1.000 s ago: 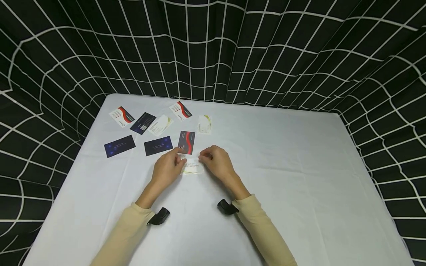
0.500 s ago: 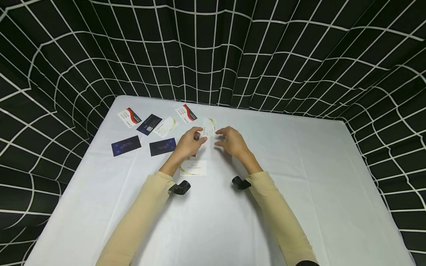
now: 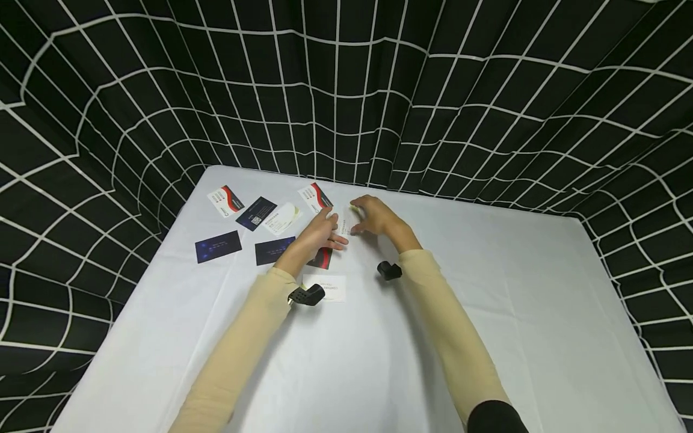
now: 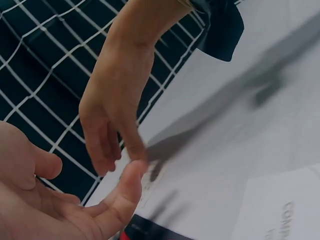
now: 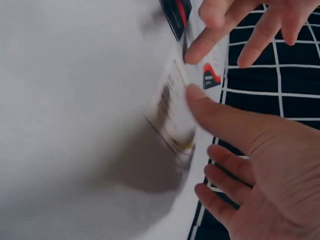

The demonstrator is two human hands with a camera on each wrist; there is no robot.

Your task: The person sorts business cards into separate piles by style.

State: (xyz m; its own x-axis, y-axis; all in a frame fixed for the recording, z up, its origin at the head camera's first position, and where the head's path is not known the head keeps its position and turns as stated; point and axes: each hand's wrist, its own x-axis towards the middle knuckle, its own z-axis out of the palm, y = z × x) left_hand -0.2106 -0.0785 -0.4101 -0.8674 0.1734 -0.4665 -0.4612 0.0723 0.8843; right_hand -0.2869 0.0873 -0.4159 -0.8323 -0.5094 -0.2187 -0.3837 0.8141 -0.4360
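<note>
Hovering loose and released, my left hand (image 3: 319, 231) and right hand (image 3: 380, 218) flank a white card (image 3: 343, 226) on the desk (image 3: 541, 288), a dark red-striped card (image 3: 322, 259) nearer

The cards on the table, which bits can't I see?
White card beside the right hand, head view: partly behind that hand.
Dark red-striped card, head view: partly covered by the left hand.
Nearest white card, head view: corner behind the black wrist camera.
Leftmost dark blue card, head view: print too small.
</note>
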